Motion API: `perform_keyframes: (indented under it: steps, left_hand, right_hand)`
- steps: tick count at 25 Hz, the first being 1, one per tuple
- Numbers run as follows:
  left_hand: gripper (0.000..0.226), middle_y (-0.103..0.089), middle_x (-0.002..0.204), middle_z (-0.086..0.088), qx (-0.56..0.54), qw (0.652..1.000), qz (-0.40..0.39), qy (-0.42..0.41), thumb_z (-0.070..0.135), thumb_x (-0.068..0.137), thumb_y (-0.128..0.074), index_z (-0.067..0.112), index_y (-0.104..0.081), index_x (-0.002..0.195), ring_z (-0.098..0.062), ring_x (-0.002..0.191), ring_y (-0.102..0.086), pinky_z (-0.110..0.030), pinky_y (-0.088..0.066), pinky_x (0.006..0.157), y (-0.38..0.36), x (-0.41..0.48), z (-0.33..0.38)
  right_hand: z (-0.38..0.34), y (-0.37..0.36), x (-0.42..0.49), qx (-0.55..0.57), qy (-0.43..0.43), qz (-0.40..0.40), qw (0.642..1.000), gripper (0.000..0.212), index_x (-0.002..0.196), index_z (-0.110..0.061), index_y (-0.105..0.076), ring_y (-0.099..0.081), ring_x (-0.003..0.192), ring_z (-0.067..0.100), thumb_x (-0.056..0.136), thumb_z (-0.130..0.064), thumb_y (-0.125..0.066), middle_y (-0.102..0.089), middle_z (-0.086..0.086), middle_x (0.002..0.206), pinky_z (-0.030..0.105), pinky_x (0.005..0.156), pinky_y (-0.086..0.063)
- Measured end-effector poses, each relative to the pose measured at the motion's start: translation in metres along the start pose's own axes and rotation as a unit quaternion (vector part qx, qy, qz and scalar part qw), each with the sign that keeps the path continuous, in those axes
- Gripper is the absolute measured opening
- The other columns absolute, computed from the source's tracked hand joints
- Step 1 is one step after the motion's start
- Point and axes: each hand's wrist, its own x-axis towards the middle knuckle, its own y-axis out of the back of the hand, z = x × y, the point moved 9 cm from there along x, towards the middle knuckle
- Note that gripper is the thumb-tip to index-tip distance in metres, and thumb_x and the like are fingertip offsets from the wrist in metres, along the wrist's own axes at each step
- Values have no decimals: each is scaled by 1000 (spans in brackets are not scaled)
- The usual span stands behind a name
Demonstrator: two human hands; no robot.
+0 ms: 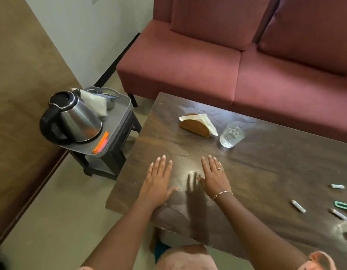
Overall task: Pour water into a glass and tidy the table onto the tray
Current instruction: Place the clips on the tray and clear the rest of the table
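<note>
Flat on table (pixel 256 172), left hand (pixel 157 180) and right hand (pixel 213 178) open, empty — pouring unstarted; kettle (pixel 75 117) left, glass (pixel 232 134) beyond right hand.

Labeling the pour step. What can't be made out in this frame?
Head view:
- Hidden: small metal things at the back of the tray, behind the kettle and white cloth.
- Hidden: water in the kettle, lid shut.
- Unreadable: water level in the clear glass.
- Cut off: green clip, by the right edge.
- Too small to identify: white sticks.
</note>
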Motion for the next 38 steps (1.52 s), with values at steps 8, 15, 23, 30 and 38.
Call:
perform_keyframes:
  steps: [8,15,23,30,38]
  left_hand:
    - [82,17,155,-15,17,1000,-7,-8,57,92,-31,11,7,148,-27,144,16,-40,7,117,-18,-60,118]
    - [85,-57,128,-20,33,994,9,-103,60,56,-76,5,-61,120,-32,119,-56,-46,-47,95,-32,-75,252]
    - [103,-74,88,-2,15,988,8,-153,58,20,-86,11,-49,105,-19,83,-72,-36,-58,70,-64,-26,367]
    - [57,-40,142,-12,58,979,-115,-157,20,81,-63,8,-42,132,-22,137,-32,-32,-26,112,-82,32,438]
    - [55,-65,110,-13,87,974,-107,-178,23,46,-86,13,-69,97,-24,105,-63,-22,-53,80,-127,120,507]
  right_hand:
    - [97,-2,-119,12,-27,-8,1000,67,146,-9,-14,-10,143,31,93,-33,-47,-10,17,154,37,118,-9]
    - [212,19,-218,56,-107,23,992,61,137,2,-35,-31,136,35,86,-23,-58,-34,26,143,39,113,-21]
    - [367,24,-240,43,-174,-19,984,51,135,-5,-38,-38,129,29,90,-22,-52,-41,13,140,32,107,-31]
    - [457,8,-196,0,-162,-125,979,27,112,-5,-48,-47,114,29,87,0,-39,-49,13,124,38,85,-46]
    - [514,-18,-130,14,-107,-120,987,35,113,-1,-49,-48,111,34,87,6,-25,-48,20,118,42,83,-42]
